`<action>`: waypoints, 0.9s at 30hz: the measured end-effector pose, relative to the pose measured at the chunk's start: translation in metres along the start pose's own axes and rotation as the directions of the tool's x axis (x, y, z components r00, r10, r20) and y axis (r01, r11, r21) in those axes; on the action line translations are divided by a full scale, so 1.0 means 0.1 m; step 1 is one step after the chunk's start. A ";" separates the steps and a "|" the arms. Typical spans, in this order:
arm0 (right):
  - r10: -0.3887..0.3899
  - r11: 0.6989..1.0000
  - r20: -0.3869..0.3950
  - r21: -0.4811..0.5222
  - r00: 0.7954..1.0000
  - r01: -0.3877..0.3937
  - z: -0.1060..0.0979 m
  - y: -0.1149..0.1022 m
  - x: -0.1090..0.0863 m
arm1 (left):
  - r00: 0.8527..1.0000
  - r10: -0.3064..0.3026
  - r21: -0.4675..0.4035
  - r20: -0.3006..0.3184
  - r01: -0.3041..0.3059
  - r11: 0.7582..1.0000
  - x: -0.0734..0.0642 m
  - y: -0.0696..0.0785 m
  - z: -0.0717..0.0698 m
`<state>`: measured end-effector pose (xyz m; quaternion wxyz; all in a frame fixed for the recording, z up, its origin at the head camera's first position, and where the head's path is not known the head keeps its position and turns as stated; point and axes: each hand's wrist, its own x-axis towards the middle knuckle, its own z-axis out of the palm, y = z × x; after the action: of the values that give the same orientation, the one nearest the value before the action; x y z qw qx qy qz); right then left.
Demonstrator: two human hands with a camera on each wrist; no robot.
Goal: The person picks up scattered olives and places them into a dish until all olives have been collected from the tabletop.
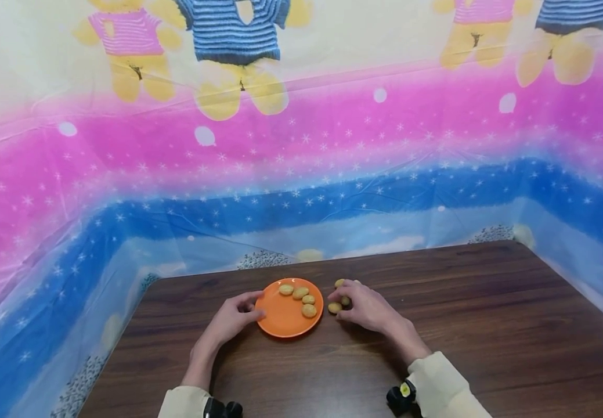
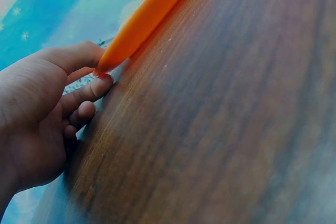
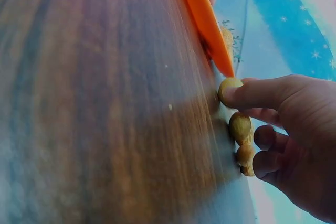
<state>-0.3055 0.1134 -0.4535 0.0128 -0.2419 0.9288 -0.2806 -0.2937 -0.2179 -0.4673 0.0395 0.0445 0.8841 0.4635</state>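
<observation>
An orange plate (image 1: 285, 322) lies on the table with several small yellow-brown oval lumps (image 1: 309, 311) along its far and right side; their exact kind is unclear. At the plate's left edge, my left hand (image 1: 232, 316) pinches the rim between thumb and fingers, as the left wrist view shows up close. Just right of the plate, my right hand (image 1: 366, 307) pinches one lump (image 3: 227, 92) between thumb and forefinger. Further loose lumps (image 3: 240, 128) lie beside its curled lower fingers, partly hidden by the hand in the head view.
The dark wood-grain table (image 1: 468, 313) extends to both sides and toward me. Behind it hangs a pink and blue cloth (image 1: 301, 168) printed with bears and stars. A small black device sits at each wrist, near the light sleeves (image 1: 444, 383).
</observation>
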 end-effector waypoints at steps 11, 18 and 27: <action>-0.023 0.999 0.003 -0.027 1.000 0.023 -0.01 0.04 0.00 | 1.000 -0.004 -0.002 0.006 0.004 1.000 0.00 0.01 0.00; -0.012 1.000 -0.002 0.000 1.000 0.012 -0.03 0.02 0.00 | 1.000 -0.022 -0.002 0.000 0.022 1.000 -0.01 0.01 0.00; -0.023 0.999 -0.010 0.025 1.000 0.024 -0.04 0.00 0.01 | 1.000 -0.013 0.003 -0.004 0.013 1.000 0.01 0.00 0.01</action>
<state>-0.3071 0.1155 -0.4499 0.0080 -0.2511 0.9223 -0.2938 -0.2947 -0.2166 -0.4676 0.0406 0.0377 0.8852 0.4619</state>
